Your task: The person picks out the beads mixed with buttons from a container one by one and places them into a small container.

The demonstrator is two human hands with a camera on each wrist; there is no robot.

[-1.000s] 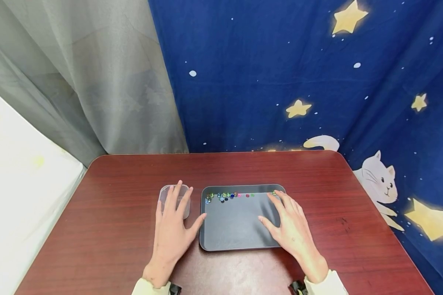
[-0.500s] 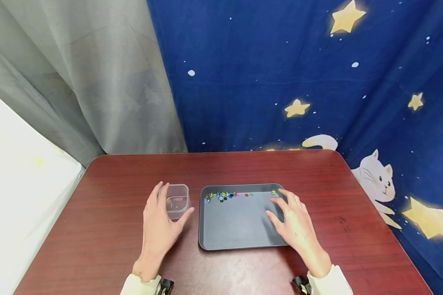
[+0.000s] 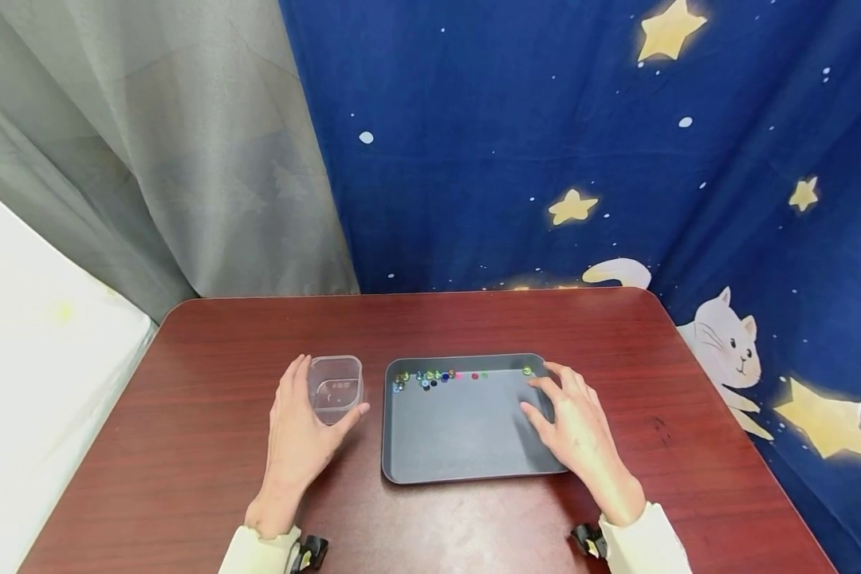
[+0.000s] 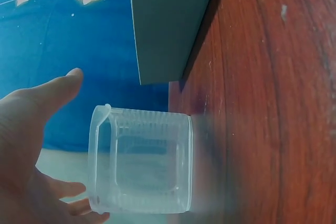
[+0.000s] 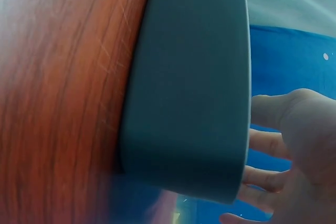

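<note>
A clear plastic container [image 3: 336, 388] stands on the table to the left of a dark grey tray [image 3: 466, 434]. Spread around the container's left and near sides is my left hand [image 3: 296, 438]; the left wrist view shows the thumb [image 4: 63, 90] apart from the container [image 4: 144, 161], with the other fingers by its rim. Along the tray's far side lie several small colourful beads [image 3: 430, 376]. One greenish bead [image 3: 527, 371] sits alone near the far right corner. Over the tray's right edge hovers my right hand [image 3: 584, 430], fingers loosely bent and nothing visible between them.
Both things stand on a reddish-brown wooden table [image 3: 258, 327]. Behind it hang a grey curtain [image 3: 244, 159] and a blue star-patterned curtain [image 3: 473, 159]. A white surface [image 3: 36, 383] borders the left side.
My left hand has moved left, off from above the container to beside it, uncovering it. My right hand has shifted slightly right, leaving the lone greenish bead in plain view.
</note>
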